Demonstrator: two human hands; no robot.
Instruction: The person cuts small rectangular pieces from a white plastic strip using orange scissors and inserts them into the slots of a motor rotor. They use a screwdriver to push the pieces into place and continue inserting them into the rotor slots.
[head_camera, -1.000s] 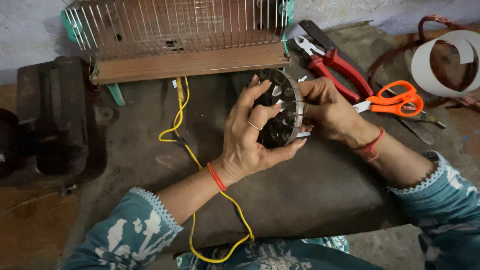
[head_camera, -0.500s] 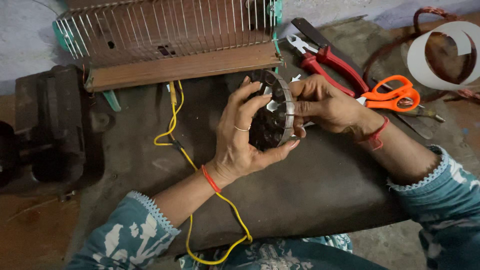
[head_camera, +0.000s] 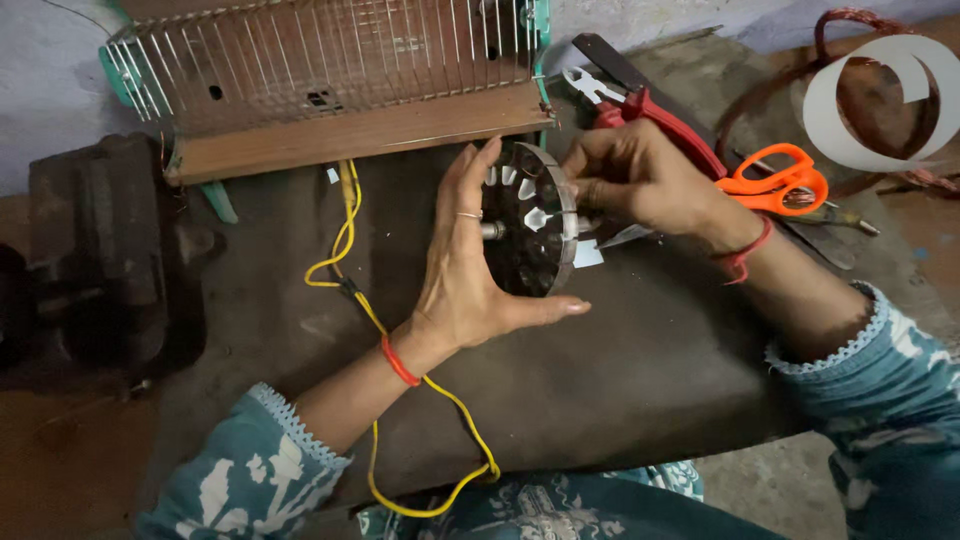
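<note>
A round dark motor stator (head_camera: 532, 220) with slots and white paper slips stands on edge over the dark work table (head_camera: 620, 370). My left hand (head_camera: 465, 270) cups it from the left, thumb under its lower rim, fingers up along its face. My right hand (head_camera: 640, 180) is at the stator's right side, fingertips pinched at the upper rim where a white slip sticks out. Whether those fingers grip a slip is hidden. Each wrist wears a red thread.
A wire cage on a wooden base (head_camera: 340, 90) stands at the back. A yellow wire (head_camera: 350, 260) runs from it toward me. Red pliers (head_camera: 650, 110), orange scissors (head_camera: 780, 180), a white tape ring (head_camera: 880, 100) lie right. A dark vise (head_camera: 100, 250) sits left.
The stator has been turned more edge-on and lowered slightly. My left hand has opened flatter against its face. My right hand stays at its right rim.
</note>
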